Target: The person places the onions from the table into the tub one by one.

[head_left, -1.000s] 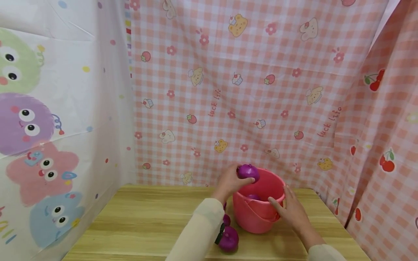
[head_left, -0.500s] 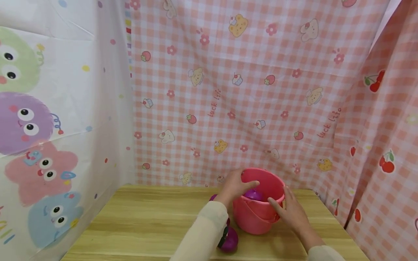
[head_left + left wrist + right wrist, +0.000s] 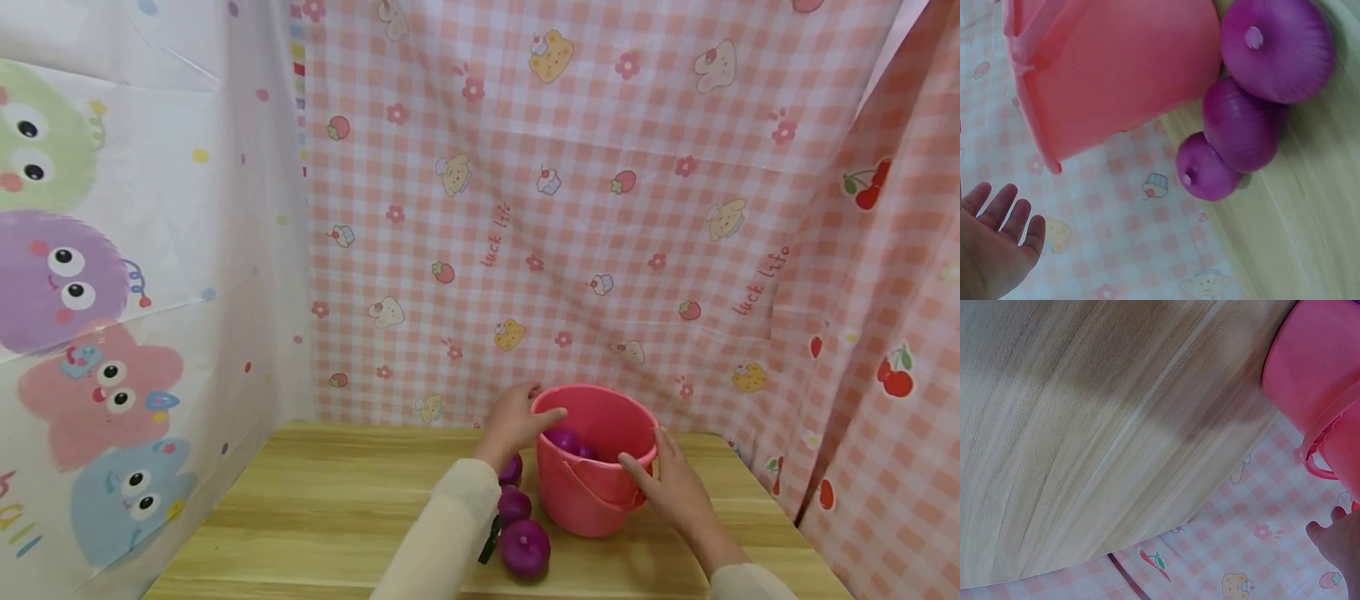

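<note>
The pink bucket (image 3: 588,496) stands on the table with purple onions (image 3: 562,440) inside it. My left hand (image 3: 517,423) is at its left rim, thumb stretched over the opening, holding nothing. In the left wrist view the fingers of that hand (image 3: 997,244) are spread, apart from the bucket (image 3: 1122,69). My right hand (image 3: 675,483) rests against the bucket's right side, fingers fairly straight and thumb at the near rim. Left of the bucket, three onions sit in a row: a near one (image 3: 525,548), a middle one (image 3: 514,504) and a far one (image 3: 512,471), partly behind my left wrist.
The wooden table (image 3: 337,500) extends to the left of the onions. A pink checked cloth (image 3: 480,208) hangs behind it, and a white cloth with cartoon figures (image 3: 255,250) hangs at the left. The bucket's handle (image 3: 600,487) hangs down its near side.
The onion that my left hand held over the bucket is now inside it, let go. The left hand dipped into the opening, then drew back left to the rim. The right hand stays in place.
</note>
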### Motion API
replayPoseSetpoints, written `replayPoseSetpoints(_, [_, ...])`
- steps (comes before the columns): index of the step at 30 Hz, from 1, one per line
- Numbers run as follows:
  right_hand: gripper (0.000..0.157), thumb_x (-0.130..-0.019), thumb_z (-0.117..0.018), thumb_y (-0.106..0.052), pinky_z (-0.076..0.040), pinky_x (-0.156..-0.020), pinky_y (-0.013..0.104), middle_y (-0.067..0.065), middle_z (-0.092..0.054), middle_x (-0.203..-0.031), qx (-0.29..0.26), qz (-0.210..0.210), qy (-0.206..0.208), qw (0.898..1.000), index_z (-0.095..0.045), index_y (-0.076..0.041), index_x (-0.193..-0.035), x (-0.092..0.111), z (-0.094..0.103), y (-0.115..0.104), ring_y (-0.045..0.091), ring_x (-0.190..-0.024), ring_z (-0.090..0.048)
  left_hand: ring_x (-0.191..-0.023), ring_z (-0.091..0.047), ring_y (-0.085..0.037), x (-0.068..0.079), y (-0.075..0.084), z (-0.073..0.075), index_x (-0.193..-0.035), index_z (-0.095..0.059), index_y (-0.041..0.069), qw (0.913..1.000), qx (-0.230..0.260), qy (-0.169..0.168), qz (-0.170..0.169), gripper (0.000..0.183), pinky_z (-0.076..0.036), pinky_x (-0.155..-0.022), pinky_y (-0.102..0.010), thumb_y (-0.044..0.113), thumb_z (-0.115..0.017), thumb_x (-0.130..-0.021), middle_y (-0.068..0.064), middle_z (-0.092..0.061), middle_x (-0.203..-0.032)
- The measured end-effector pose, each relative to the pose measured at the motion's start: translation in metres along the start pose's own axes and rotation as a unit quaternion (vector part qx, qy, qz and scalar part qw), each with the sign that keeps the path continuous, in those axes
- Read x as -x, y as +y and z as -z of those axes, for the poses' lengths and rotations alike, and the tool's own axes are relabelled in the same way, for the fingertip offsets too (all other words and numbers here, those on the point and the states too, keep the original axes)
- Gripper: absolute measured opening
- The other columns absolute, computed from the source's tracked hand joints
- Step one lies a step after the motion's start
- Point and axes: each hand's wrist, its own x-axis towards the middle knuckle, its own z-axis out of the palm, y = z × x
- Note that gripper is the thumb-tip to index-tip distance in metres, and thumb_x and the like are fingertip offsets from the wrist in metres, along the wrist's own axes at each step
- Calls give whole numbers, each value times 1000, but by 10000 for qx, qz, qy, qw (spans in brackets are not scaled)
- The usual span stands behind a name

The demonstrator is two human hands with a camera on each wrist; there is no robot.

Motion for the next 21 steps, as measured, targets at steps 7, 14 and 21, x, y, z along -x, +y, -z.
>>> replayPoseSetpoints(7, [99, -96, -47, -64, -28, -106, 70, 35, -14, -157, -15, -24, -25, 10000, -12, 8, -154, -1, 0, 1, 56, -138, -24, -124, -55, -31, 8, -15, 6, -138, -57, 12, 9991, 223, -19, 371, 62, -47, -100, -50, 44, -74, -88, -10, -58, -137])
replayPoseSetpoints(14, [99, -96, -46, -64, -28, -106, 69, 34, -13, -157, -43, -47, -57, 10000, -10, 8, -154, -2, 0, 0, 56, -138, -24, -127, -51, -33, 16, -36, 15, -142, -52, 9, 9979, 274, 53, 578, 72, -44, -103, -53, 47, -75, -85, -13, -55, -140])
replayPoseSetpoints(21, [97, -97, -47, -62, -28, -106, 70, 35, -14, -156, -33, -7, 8, 10000, -12, 9, -154, 0, 0, 0, 56, -138, -24, -125, -53, -38, 24, -64, 17, -140, -52, 4, 9970, 229, 6, 733, 72, -46, -100, -54, 45, -76, -85, -19, -56, -137])
